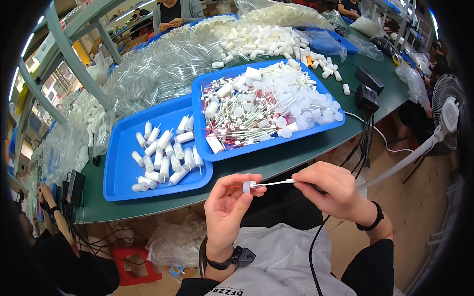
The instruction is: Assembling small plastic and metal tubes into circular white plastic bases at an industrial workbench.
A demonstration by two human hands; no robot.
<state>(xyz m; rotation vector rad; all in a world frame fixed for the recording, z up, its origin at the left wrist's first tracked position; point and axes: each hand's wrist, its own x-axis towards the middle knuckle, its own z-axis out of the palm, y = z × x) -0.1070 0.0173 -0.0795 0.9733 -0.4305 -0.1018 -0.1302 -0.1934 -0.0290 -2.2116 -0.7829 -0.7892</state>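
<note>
My left hand [223, 209] pinches a small round translucent white cap [246, 187] between thumb and fingers. Thin red wire shows against its fingers. From the cap a slender white stick-like piece [274, 184] runs across to my right hand [332, 190], whose thumb and fingertips are closed on its far end. Both hands are raised in front of the table edge. Just beyond them is a blue tray [217, 157] heaped with white sticks, red wires, translucent caps and white cylinders. Left of it, a second blue tray [116, 182] holds several white cylinders with thin pins.
The green table [237, 172] carries a pile of clear plastic tubes [153, 74] and many white cylinders [266, 39]. Black power adapters [368, 97] with hanging cables sit at the right, near a fan [448, 111]. Co-workers sit across and at far left; a red stool [133, 266] stands below.
</note>
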